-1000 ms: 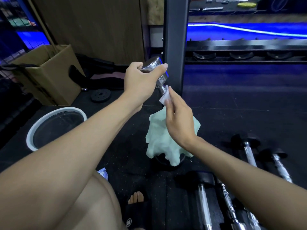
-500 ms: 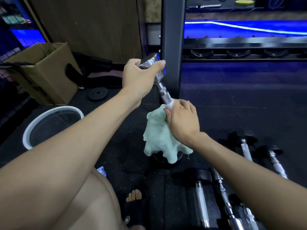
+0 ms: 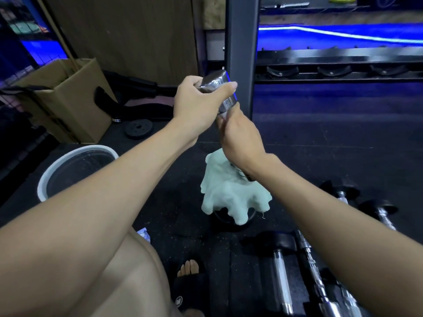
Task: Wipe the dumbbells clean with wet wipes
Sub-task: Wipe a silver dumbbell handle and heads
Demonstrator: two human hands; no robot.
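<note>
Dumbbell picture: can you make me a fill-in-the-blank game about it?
1. The left hand grips the shiny ___ end of the dumbbell.
2. The right hand is wrapped round its ___.
3. A pale green ___ drapes over its bottom end.
4. The box is made of ___.

Missing words: top; handle; cloth; cardboard

Your left: cardboard box (image 3: 68, 97), white-rimmed bucket (image 3: 45, 177), black weight plate (image 3: 138, 129). Ahead of you: dark rack post (image 3: 240, 53), wood panel (image 3: 128, 33).
</note>
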